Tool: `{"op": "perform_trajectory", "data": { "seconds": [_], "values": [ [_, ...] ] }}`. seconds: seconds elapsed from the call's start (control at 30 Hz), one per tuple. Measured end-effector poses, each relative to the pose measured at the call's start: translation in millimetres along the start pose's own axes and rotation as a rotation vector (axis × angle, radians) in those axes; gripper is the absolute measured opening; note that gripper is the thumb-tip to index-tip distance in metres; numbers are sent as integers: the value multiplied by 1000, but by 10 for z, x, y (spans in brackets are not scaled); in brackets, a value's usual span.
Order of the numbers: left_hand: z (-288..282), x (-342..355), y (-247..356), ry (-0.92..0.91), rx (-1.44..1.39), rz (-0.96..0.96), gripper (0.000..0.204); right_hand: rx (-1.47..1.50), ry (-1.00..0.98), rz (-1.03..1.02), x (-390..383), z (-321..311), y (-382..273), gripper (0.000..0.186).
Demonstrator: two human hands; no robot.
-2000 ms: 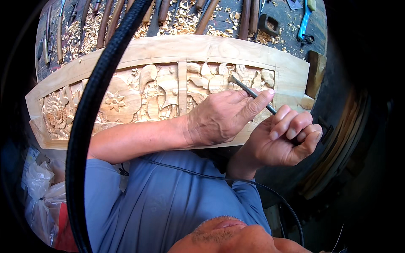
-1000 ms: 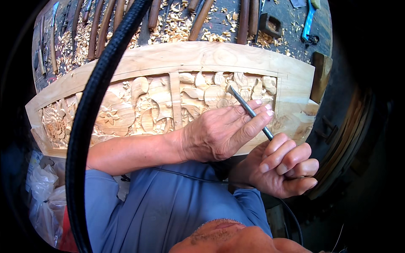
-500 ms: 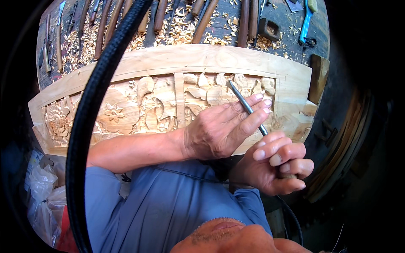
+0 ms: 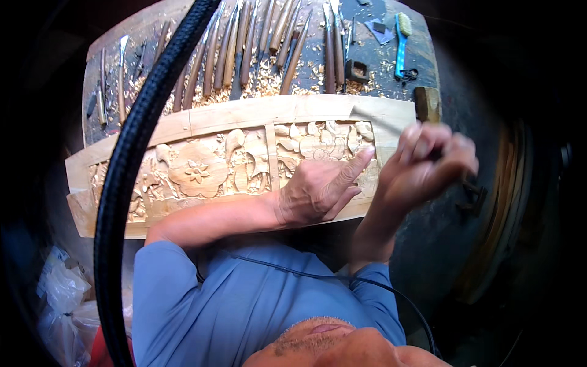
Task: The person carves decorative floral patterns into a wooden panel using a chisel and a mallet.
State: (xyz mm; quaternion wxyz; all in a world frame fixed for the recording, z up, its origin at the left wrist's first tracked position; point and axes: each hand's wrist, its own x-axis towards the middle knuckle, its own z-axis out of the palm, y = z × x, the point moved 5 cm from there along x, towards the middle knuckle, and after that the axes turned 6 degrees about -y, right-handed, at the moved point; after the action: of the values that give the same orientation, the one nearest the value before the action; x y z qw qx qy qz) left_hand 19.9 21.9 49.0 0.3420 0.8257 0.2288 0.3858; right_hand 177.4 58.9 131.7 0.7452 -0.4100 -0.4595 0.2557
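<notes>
A pale wooden panel [image 4: 238, 115] lies on the bench before me, with flowers and leaves carved in relief inside sunken frames. On the right-hand carved section rests my left hand [image 4: 315, 192], holding nothing, its index finger stretched out and its thumb apart. My right hand [image 4: 428, 162], smeared by motion, is closed round the handle of a carving chisel [image 4: 378, 121]. The chisel's thin metal shaft points up and left over the panel's plain right end. Its handle is hidden in the fist, and I cannot tell whether the tip touches the wood.
Several wooden-handled carving tools [image 4: 244, 49] lie among wood shavings [image 4: 269, 82] along the back of the bench. A blue brush [image 4: 401, 46], a dark hollow block [image 4: 357, 71] and a wooden block [image 4: 427, 104] are at the right. A thick black cable [image 4: 131, 147] crosses the view at left.
My right hand has swung up and to the right with the chisel, away from the left hand. The chisel has left the left hand's fingers. The view has shifted, showing more of the bench.
</notes>
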Motion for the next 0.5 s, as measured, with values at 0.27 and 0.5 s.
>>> {"op": "perform_trajectory", "data": {
  "seconds": [0.27,0.5],
  "values": [
    [-589,-103,139,-47,259,34,20,26,131,13,1044,31,1271,49],
    [-969,-176,-263,66,392,-130,20,35,152,100,1137,-4,1390,50]
  ]
}}
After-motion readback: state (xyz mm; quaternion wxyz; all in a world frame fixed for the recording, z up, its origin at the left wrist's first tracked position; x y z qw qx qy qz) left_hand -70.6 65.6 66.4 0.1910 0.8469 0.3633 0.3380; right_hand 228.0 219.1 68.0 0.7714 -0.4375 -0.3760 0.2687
